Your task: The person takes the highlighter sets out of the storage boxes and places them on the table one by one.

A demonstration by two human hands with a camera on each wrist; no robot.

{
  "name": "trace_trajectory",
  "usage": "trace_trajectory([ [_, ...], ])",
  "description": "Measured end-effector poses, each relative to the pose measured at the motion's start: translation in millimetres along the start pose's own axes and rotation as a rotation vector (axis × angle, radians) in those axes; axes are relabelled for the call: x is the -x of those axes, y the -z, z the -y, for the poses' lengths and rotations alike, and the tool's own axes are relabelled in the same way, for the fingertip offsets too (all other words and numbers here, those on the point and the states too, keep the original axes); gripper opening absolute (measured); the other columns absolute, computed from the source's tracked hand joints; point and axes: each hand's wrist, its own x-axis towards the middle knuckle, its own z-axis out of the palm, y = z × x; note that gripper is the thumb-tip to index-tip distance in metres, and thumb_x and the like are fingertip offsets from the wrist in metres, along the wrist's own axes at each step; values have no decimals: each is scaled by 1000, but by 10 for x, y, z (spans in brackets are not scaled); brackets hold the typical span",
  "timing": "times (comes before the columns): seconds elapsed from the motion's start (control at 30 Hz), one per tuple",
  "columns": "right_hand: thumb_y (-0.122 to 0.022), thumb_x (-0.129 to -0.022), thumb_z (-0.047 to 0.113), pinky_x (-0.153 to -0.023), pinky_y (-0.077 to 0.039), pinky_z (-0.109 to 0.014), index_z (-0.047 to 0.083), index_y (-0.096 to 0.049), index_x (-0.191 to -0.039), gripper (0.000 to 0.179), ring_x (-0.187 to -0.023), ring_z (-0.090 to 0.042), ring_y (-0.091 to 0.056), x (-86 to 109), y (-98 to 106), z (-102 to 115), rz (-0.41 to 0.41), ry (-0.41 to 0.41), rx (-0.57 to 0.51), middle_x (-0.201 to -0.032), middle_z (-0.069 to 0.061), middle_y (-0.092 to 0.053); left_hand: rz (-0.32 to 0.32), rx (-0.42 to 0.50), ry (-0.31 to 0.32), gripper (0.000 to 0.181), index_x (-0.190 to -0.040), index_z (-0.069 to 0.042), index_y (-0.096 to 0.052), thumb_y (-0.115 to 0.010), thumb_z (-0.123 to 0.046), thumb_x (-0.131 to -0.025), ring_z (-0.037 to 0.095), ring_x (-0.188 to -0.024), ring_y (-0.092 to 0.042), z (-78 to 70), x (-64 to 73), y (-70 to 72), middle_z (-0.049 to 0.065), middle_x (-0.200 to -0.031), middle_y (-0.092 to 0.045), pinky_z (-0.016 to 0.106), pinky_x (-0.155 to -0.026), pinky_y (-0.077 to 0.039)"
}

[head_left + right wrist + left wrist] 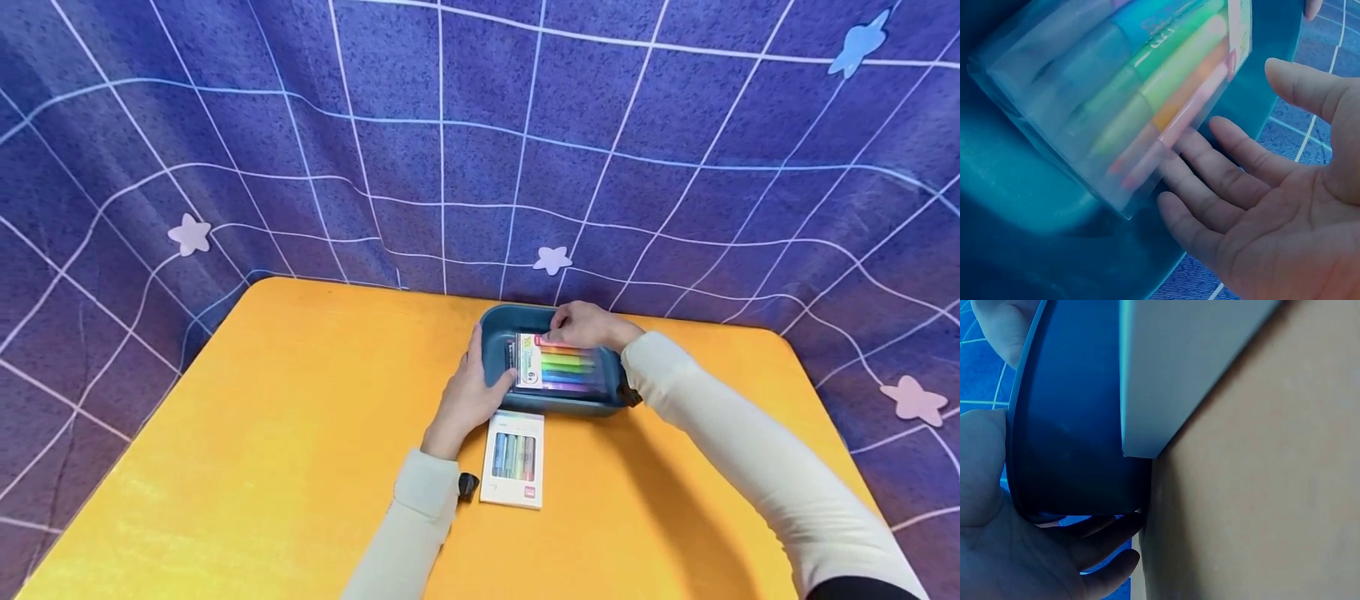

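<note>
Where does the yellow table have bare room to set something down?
Widest: yellow table, left of the left hand and teal bin, to the left edge. Another: between right sleeve and right edge. Crowded: the bin, with pen pack and right hand inside, and before it, where the white pen box lies.

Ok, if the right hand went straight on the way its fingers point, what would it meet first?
Most likely the clear pack of coloured pens in the tray: the fingertips of the right hand are right at the pack's edge, though depth leaves contact unclear.
</note>
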Motion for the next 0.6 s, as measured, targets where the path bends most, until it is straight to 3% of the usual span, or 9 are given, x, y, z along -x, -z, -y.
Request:
trace_trajectory([
  [0.23,-67,-92,29,-79,-45,-26,4,-68,-103,27,-87,-19,-58,-53,3,-52,35,5,1,-98,-8,-66,-5,-6,-2,93,-164,-27,1,-62,-43,-97,43,-145,-42,-21,4,-5,13,-169,-23,63,-115,-37],
  [0.6,-68,-91,34,-87,-48,-29,5,-71,-107,33,-94,-19,-60,-134,-1,-100,75,-10,34,-105,-9,-69,-6,-2,6,93,-163,-29,2,-62,-43,-98,43,-145,-42,-12,0,-7,12,-169,-23,62,-116,-37],
])
